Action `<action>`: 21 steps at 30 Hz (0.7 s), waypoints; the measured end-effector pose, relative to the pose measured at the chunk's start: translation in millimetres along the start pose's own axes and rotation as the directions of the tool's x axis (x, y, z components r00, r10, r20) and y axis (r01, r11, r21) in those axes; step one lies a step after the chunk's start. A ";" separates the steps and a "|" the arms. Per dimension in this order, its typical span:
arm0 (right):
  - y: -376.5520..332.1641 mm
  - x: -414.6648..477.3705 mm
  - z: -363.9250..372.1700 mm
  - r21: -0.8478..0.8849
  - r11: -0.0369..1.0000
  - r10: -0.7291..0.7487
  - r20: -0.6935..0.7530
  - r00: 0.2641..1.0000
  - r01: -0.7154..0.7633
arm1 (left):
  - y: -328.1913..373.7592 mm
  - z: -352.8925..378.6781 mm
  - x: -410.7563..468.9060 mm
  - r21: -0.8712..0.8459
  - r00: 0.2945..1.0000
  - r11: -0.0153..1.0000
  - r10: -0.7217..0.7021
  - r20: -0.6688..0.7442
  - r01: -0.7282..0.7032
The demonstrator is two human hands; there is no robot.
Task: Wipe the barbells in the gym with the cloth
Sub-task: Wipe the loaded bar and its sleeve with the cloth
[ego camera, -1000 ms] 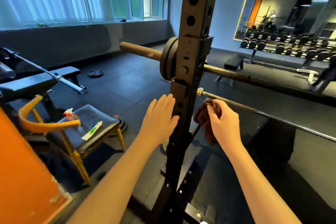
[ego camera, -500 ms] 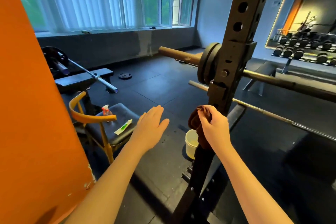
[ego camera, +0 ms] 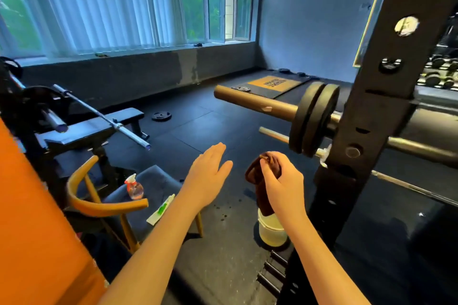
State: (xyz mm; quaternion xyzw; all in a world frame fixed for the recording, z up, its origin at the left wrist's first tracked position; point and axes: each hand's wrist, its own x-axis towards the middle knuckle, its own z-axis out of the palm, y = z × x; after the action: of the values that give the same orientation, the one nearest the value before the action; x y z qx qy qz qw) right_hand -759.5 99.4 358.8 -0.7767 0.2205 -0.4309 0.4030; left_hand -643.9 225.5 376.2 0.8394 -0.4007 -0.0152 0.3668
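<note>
My right hand [ego camera: 282,186] grips a dark brown cloth [ego camera: 260,188] that hangs down over a white bucket [ego camera: 271,233] on the floor. The hand is left of the black rack post [ego camera: 386,96], apart from it. A bronze barbell [ego camera: 250,100] with two black plates [ego camera: 314,119] rests on the rack, above and right of the cloth. A thinner bar [ego camera: 272,135] runs below it. My left hand [ego camera: 209,176] hovers flat with straight fingers, holding nothing. A second, steel barbell [ego camera: 104,116] lies on a bench at the left.
A yellow-armed chair [ego camera: 104,203] at lower left carries a spray bottle [ego camera: 133,187] and a white-green tube [ego camera: 161,209]. An orange panel [ego camera: 37,230] fills the left edge. A flat bench [ego camera: 94,129] and a loose plate [ego camera: 161,116] sit on the black floor. Dumbbell racks [ego camera: 441,74] stand far right.
My view has swung left. My left hand came off the rack post and now hovers. My right hand drew the cloth off the thin bar to above the bucket.
</note>
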 end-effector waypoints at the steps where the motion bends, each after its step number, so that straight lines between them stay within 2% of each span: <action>1: 1.2 11.0 7.2 0.004 1.000 0.011 -0.011 1.000 -0.011 | -4.0 -1.4 18.2 -0.012 1.000 1.000 -0.015 0.009 0.015; 5: 3.3 59.7 31.4 0.035 0.992 0.124 -0.019 0.992 -0.123 | -12.7 -13.1 85.7 0.000 0.998 1.000 -0.013 0.053 0.013; 10: -1.7 100.2 54.6 0.023 0.990 0.139 -0.092 0.986 -0.137 | -27.2 -28.9 144.2 -0.007 0.995 0.996 0.085 0.056 -0.084; 15: 10.0 118.9 85.4 -0.001 0.982 0.186 -0.183 0.965 -0.190 | -50.0 -25.0 199.4 0.042 0.966 0.969 0.239 0.095 -0.244; 21: 32.4 119.5 123.5 0.070 0.968 0.251 -0.369 0.895 -0.242 | -70.1 -10.7 243.8 0.004 0.871 0.873 0.485 0.081 -0.487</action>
State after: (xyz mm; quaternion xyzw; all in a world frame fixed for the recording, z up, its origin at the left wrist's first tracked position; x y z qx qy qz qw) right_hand -591.3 52.2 353.7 -0.6416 0.3851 -0.5190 0.4132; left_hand -428.7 93.8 405.5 0.7149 -0.6130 0.0496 0.3328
